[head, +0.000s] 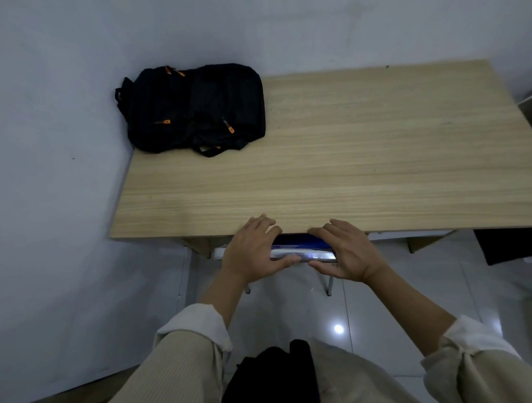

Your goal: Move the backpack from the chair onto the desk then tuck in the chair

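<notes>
A black backpack with orange zipper pulls lies flat on the far left corner of the light wooden desk, against the wall. The chair sits mostly under the desk; only the top of its blue back with a shiny metal rail shows at the desk's near edge, plus two thin legs below. My left hand grips the left end of the chair back, fingers over the top and thumb underneath. My right hand holds the right end the same way.
White walls close in behind the desk and on its left. A dark object stands on the glossy tiled floor at the right, below the desk's edge. My cream sleeves and dark clothing fill the bottom of the view.
</notes>
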